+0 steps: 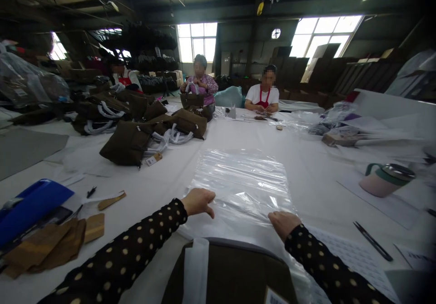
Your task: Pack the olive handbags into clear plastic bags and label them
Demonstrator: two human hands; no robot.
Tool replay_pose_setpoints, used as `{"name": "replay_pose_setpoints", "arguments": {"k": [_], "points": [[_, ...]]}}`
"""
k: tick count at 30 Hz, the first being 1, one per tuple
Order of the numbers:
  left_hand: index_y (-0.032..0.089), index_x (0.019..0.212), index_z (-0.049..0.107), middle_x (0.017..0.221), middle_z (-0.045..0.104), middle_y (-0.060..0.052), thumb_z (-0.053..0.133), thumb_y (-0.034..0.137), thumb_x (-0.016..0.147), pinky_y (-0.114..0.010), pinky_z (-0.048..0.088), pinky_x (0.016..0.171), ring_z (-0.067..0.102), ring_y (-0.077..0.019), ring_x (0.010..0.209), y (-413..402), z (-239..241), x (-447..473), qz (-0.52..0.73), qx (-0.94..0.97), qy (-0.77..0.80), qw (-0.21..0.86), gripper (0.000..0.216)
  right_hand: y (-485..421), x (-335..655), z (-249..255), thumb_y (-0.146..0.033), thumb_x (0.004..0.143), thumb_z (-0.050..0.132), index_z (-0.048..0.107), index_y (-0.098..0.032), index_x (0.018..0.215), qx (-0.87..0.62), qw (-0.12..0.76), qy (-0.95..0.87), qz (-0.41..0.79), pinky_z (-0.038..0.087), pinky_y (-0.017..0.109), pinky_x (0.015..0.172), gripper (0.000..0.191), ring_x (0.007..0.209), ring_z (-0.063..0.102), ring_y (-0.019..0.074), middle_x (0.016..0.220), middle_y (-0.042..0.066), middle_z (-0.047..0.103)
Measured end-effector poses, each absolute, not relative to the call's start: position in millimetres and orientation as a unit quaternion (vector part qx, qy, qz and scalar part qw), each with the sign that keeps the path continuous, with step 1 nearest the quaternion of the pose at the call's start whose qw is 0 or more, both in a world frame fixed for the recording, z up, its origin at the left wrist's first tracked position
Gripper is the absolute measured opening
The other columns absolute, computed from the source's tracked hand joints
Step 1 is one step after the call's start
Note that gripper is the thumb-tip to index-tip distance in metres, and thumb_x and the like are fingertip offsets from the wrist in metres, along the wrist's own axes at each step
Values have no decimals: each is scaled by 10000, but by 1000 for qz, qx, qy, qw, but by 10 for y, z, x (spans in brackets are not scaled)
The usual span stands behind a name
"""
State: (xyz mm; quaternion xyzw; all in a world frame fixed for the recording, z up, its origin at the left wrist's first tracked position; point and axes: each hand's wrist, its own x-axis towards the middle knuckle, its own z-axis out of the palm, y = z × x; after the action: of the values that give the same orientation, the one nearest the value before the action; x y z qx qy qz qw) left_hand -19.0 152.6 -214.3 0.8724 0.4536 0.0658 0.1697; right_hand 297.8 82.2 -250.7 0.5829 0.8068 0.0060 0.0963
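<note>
A clear plastic bag [241, 172] lies flat and creased on the white table in front of me. At its left side is my left hand [199, 202], thumb and fingers apart, with nothing visible between them. My right hand [283, 223] is closed at the right side of the plastic, fingers bent over its edge. Closest to me, a dark olive handbag [241, 267] touches the near end of the plastic. White wrapping [196, 267] covers a strap on it, and a label [274, 296] shows at the bottom of the view.
Several olive handbags [126, 143] are piled at left. Brown paper pieces [51, 245] and a blue folder [37, 208] lie nearer. Tweezers [373, 241] and a lidded mug [386, 181] are at right. Two people [200, 81] sit across the table, another farther left.
</note>
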Motion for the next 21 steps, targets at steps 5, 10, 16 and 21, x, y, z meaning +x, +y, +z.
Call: {"name": "replay_pose_setpoints", "arguments": {"k": [5,10,16,21], "points": [[189,666,497,643,531,27,594,404,741,-224,318,553,482,-127,609,1632,-2111,-179,126,842,489,188,248,858,3012,-2429,-284,727,642,560,-146,853,621,78,780,-3,411,310,576,204,721,636,276,769,106,663],[196,627,468,605,504,40,663,258,654,-241,301,562,441,-126,572,1485,-2106,-354,179,803,519,232,206,750,3072,-2426,-440,860,411,496,-205,784,651,-76,755,-29,354,265,531,261,628,591,193,692,34,614],[185,501,380,526,388,45,592,145,643,-235,308,557,377,-114,546,1366,-2118,-621,324,686,583,293,259,584,3427,-2537,-334,827,424,439,-204,628,700,-221,679,-31,378,311,612,238,583,523,181,594,32,542],[186,585,379,514,400,52,557,248,741,-201,337,454,410,-82,459,1535,-1862,-493,497,516,568,405,245,689,3603,-2300,-558,823,389,452,-183,930,711,-438,525,-162,448,303,499,395,550,552,170,658,30,561]]}}
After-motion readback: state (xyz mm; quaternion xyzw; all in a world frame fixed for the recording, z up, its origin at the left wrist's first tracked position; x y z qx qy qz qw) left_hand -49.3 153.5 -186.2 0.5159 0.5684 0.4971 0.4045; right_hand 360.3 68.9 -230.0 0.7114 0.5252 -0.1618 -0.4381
